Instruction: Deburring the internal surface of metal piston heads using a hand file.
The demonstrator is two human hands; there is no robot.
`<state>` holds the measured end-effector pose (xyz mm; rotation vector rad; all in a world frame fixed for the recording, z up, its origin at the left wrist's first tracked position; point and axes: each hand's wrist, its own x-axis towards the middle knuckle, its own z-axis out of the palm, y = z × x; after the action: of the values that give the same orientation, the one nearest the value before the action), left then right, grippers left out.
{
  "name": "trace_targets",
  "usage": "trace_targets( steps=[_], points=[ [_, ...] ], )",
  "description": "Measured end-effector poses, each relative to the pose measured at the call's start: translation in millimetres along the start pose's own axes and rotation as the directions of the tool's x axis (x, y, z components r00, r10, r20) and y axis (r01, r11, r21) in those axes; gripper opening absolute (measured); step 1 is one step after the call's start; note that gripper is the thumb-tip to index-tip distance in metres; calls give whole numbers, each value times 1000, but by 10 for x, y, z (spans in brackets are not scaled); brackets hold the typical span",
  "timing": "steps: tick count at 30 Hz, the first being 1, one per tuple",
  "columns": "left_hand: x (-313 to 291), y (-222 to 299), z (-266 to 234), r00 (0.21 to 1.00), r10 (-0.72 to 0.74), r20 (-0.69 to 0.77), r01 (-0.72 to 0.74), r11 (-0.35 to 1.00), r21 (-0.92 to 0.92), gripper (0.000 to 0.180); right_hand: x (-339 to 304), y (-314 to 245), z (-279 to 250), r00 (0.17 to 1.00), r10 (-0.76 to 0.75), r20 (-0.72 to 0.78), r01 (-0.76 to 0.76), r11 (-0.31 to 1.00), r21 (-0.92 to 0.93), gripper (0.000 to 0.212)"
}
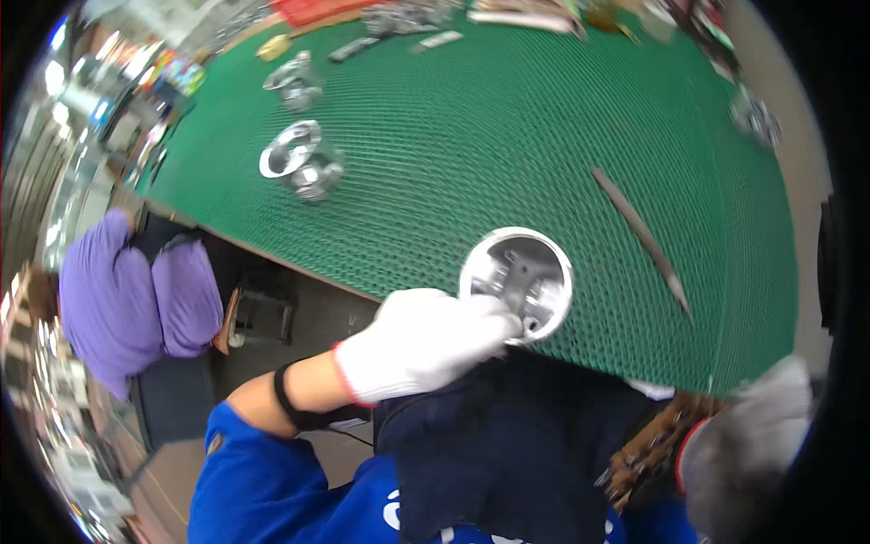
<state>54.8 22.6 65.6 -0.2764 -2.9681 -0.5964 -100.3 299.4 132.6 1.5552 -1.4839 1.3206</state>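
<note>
My left hand (426, 340), in a white knit glove with a red cuff, grips the near left rim of a metal piston (473, 249). The piston's hollow inside faces up, close to the near edge of the green mat. Out at the lower right, off the mat's edge, is my right hand (752, 444) in a greyish glove. Motion smears its fingers, so I cannot make out whether it holds anything. Between the hands, a slim tapered file (639, 227) lies slantwise on the mat.
Two shiny pistons, one nearer (313, 177) and one farther (297, 86), lie at the left on the green mat (453, 127). Another metal part (757, 118) sits at the far right. A red tray (317, 9) stands at the back. A person in purple (136, 299) is at the left.
</note>
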Motion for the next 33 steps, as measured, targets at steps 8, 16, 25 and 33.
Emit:
trace_targets(
  steps=[8, 16, 25, 33],
  points=[
    [-769, -158, -241, 900, -367, -235, 299, 913, -279, 32, -979, 387, 652, 650, 389, 653, -164, 911, -379, 39],
    [-1592, -1229, -1048, 680, -608, -409, 702, 702, 123, 25, -1183, 465, 612, 711, 485, 510, -266, 856, -444, 31],
    [-1143, -3267, -1155, 404, -650, -644, 888, 449, 105, 29, -1237, 410, 659, 708, 528, 469, -291, 823, -488, 33],
    [-669, -2236, -995, 852, -272, -448, 417, 869, 266, 44, -993, 434, 622, 611, 533, 585, -246, 831, -500, 28]
  ],
)
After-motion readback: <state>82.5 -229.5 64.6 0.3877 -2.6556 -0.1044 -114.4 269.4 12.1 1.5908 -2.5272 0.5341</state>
